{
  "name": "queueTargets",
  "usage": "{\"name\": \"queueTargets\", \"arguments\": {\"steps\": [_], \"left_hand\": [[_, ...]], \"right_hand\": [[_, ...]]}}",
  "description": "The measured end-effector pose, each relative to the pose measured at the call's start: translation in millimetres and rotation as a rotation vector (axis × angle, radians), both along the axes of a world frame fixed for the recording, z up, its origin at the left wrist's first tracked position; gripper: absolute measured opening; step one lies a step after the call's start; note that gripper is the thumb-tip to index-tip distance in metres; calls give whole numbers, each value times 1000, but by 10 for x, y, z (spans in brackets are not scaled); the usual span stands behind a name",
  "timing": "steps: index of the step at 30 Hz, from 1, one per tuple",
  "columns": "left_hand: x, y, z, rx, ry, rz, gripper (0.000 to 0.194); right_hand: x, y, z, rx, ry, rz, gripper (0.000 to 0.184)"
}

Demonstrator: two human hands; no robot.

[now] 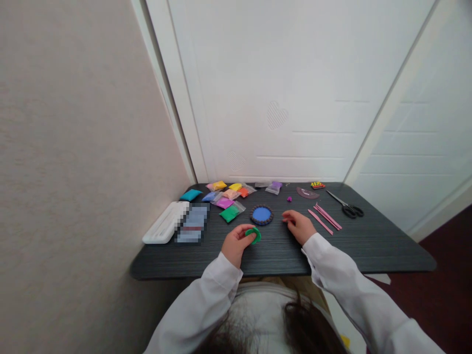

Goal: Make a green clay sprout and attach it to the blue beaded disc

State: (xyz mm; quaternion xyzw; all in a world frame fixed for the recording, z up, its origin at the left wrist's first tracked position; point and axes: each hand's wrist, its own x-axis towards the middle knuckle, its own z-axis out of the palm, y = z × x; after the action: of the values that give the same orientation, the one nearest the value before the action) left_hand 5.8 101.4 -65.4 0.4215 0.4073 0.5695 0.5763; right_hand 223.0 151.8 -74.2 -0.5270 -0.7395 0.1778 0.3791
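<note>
Between the thumb and fingers of my left hand (238, 242) is a flat green clay piece (256, 235) with a wavy edge. My right hand (299, 226) hovers over or rests on the dark table, its fingers loosely bent and apart, and I see nothing in them. A blue clay disc (261, 215) ringed with dark brown beads of clay lies between my hands, a little farther back. Close to my right hand are several pink modelling tools (326, 216). Beyond that hand sits a small magenta clay lump (289, 199).
Several clay packets stand at the back left, among them a green packet (230, 213) and a teal packet (191, 194). A white case (166, 222) lies at the left edge. Black-handled scissors (352, 211), a clear protractor-like piece (307, 192) and a yellow-red item (317, 185) lie right.
</note>
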Motion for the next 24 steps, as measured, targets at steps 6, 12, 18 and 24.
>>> {"name": "queueTargets", "arguments": {"steps": [6,12,18,24], "left_hand": [[0,-2,-9,-7,2,2,26],[-6,-8,4,-13,-3,-12,28],[-5,-14,21,-16,-13,-14,30],[-4,-10,32,-50,-31,0,31]], "right_hand": [[-19,25,-13,0,-28,-10,25],[-18,16,24,56,-78,-64,19],[7,-6,36,87,-121,-93,15],[44,-15,44,89,-155,-159,17]]}}
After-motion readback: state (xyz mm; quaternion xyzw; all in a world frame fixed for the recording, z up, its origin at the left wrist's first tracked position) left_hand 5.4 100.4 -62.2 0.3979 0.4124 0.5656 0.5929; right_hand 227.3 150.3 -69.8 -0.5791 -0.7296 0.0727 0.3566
